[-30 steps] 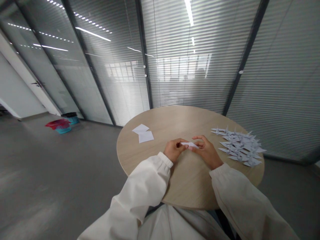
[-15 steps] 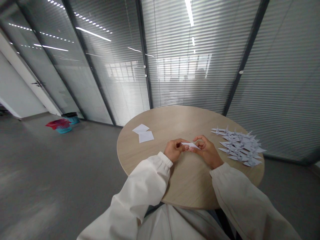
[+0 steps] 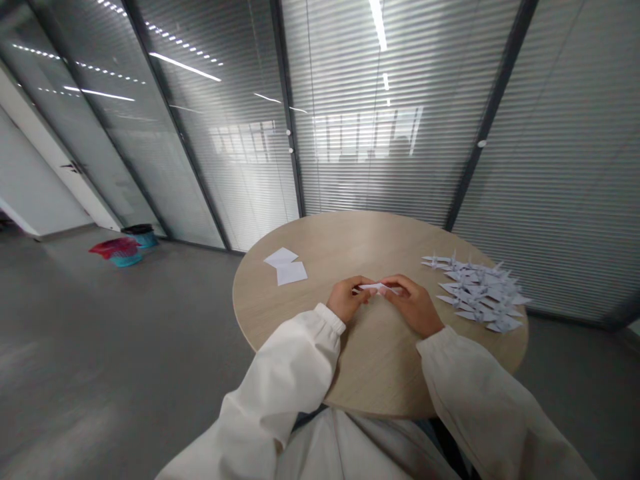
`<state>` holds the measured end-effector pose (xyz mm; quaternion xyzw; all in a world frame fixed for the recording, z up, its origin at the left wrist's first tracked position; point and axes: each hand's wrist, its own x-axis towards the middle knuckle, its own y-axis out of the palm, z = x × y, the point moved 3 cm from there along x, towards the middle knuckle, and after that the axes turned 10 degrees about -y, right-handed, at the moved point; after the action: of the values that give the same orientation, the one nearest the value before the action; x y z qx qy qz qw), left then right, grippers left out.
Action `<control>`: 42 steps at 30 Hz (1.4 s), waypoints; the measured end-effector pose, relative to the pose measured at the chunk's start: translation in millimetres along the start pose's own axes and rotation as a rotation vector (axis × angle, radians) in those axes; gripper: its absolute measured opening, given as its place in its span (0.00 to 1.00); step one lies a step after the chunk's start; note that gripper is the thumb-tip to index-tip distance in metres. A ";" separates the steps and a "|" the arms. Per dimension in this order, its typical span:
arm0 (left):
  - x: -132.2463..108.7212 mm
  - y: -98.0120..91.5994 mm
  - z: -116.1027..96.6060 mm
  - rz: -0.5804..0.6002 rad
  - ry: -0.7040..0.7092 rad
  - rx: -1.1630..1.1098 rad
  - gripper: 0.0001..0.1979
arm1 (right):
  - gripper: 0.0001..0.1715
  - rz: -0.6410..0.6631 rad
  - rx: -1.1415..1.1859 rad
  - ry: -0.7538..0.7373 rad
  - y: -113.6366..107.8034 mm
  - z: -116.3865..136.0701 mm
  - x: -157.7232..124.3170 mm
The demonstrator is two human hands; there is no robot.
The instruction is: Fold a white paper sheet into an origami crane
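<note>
Between my two hands is a small piece of folded white paper (image 3: 379,286), held just above the round wooden table (image 3: 370,367). My left hand (image 3: 349,297) pinches its left end between thumb and fingers. On the other end, my right hand (image 3: 411,303) is closed, its thumb and forefinger meeting near the middle of the paper. Fingers cover much of the piece, so its exact folds are hidden. To the right lies a cluster of folded white paper cranes (image 3: 480,293). Two white paper sheets (image 3: 291,273) lie on the table to the left, edges overlapping or touching.
Glass partitions with blinds (image 3: 375,180) stand right behind the table. On the grey floor at the left are a blue bin with a red liner (image 3: 117,251) and another blue bin with a black liner (image 3: 141,235). A door (image 3: 75,170) is at the far left.
My right hand's fingers, raised and spread a little before, have come down and closed on the folded paper. The hand has shifted slightly left, and the paper now looks flatter.
</note>
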<state>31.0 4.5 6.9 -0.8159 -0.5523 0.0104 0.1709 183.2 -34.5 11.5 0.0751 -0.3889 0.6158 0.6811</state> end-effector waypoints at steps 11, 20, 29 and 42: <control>0.3 -0.2 0.6 0.011 -0.026 0.006 0.15 | 0.08 -0.041 -0.124 -0.243 -1.6 6.3 -0.5; 0.7 -0.8 1.6 0.087 -0.191 -0.264 0.19 | 0.09 -0.063 -0.218 -0.393 -2.3 13.6 -3.8; 2.2 -1.2 5.3 0.103 -0.351 -0.404 0.20 | 0.13 0.005 -0.330 -0.479 0.3 15.6 -6.0; 2.0 -3.2 6.1 0.129 -0.389 -0.377 0.25 | 0.13 0.041 -0.412 -0.543 2.3 13.9 -6.4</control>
<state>27.7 9.1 2.4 -0.8495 -0.5138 0.0745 -0.0943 175.4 -47.1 16.2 0.0894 -0.6735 0.4955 0.5411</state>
